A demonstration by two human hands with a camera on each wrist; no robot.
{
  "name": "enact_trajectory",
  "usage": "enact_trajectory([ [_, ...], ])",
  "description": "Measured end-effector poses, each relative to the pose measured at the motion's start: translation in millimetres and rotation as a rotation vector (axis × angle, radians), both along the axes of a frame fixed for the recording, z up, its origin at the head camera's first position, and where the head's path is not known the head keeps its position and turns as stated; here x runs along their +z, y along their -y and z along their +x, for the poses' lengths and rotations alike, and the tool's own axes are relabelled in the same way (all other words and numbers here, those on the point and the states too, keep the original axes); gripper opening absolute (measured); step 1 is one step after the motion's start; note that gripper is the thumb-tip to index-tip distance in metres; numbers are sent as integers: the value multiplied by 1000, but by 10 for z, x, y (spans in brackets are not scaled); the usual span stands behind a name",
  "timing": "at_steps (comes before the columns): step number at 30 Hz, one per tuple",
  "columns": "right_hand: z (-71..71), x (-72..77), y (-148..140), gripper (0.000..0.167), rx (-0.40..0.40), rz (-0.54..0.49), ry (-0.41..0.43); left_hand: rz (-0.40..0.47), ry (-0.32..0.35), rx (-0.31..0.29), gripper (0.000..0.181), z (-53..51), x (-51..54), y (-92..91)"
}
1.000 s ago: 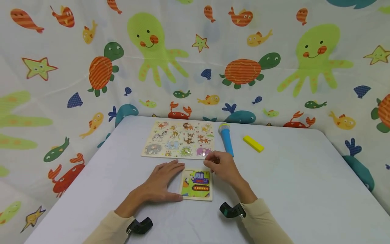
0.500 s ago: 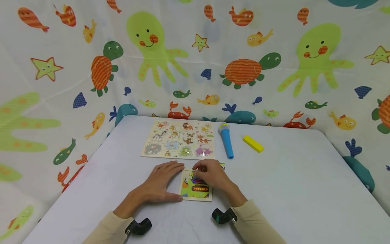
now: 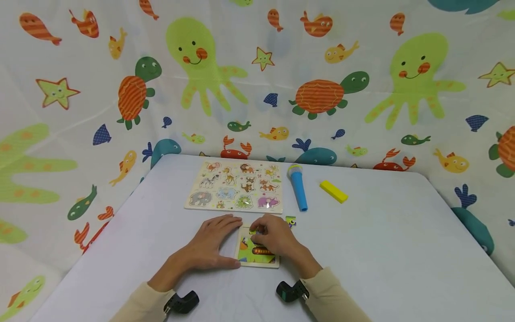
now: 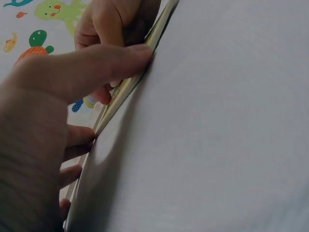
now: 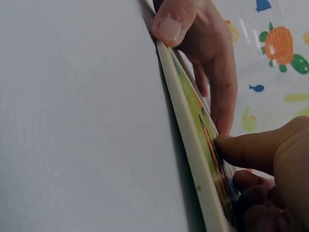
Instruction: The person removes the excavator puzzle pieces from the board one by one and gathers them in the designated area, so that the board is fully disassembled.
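Observation:
A small wooden puzzle board [image 3: 257, 264] with a picture of a tracked vehicle lies near the table's middle. My left hand [image 3: 209, 243] lies along its left side, fingers spread. The thumb touches the lower left corner and the index fingertip is by the upper left one. Over the picture's upper part my right hand [image 3: 273, 235] bends its fingers. In the right wrist view its thumb [image 5: 241, 150] touches the picture surface. Whether a piece is between thumb and index finger is hidden. One loose puzzle piece [image 3: 290, 221] lies on the table beyond the right hand.
Behind the hands lies a larger animal puzzle board [image 3: 235, 188]. To its right are a blue toy microphone [image 3: 298, 190] and a yellow block [image 3: 334, 191]. A white cloth covers the table [image 3: 394, 250], and a sea-animal curtain [image 3: 257, 103] hangs behind it.
My right hand has moved left from the board's upper right corner to over its picture. The loose piece beside the board has come into view. The left hand stays in place.

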State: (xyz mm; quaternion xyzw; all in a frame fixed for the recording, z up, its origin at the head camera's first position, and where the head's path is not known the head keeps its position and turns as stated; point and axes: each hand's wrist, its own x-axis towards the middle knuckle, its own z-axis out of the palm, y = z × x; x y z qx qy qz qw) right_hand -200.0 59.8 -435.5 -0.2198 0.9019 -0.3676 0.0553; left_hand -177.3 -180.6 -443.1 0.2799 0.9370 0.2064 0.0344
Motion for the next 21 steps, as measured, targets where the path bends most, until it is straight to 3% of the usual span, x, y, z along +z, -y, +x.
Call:
enact_trajectory([
  [7,62,28,69,10,-44,40,5,-3,5,7,101,0,-6,4],
  [21,153,0,127,10,-118,14,-7,-7,26,20,101,-8,-7,-17],
])
